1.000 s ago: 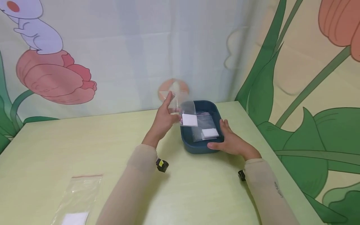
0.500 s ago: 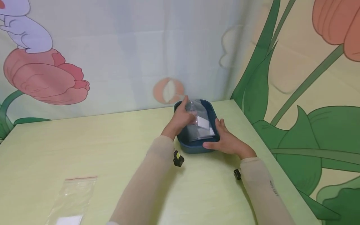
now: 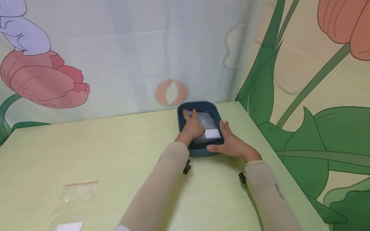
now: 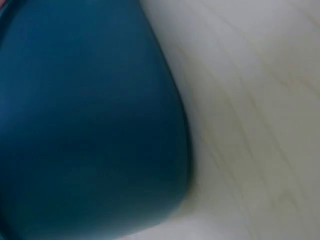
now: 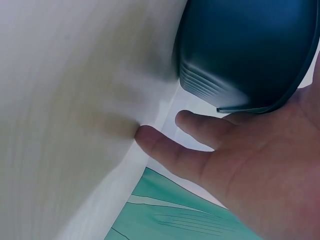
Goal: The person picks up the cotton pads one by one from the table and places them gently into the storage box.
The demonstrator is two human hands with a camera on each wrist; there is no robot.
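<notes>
Left hand now down in tray, fingers flat pressing bag; right hand open, steadying tray rim.

Left hand was up in air at 9 o'clock side of blue tray, holding clear bag with white square inside. Then hand came down over tray. Now hand lies flat inside tray, pressing bag onto other bags there. Bag no longer in air; it sits in tray under fingers. Left arm moved toward 3 o'clock. Head camera view slid a little, so wall pictures shifted toward 9 o'clock.
</notes>
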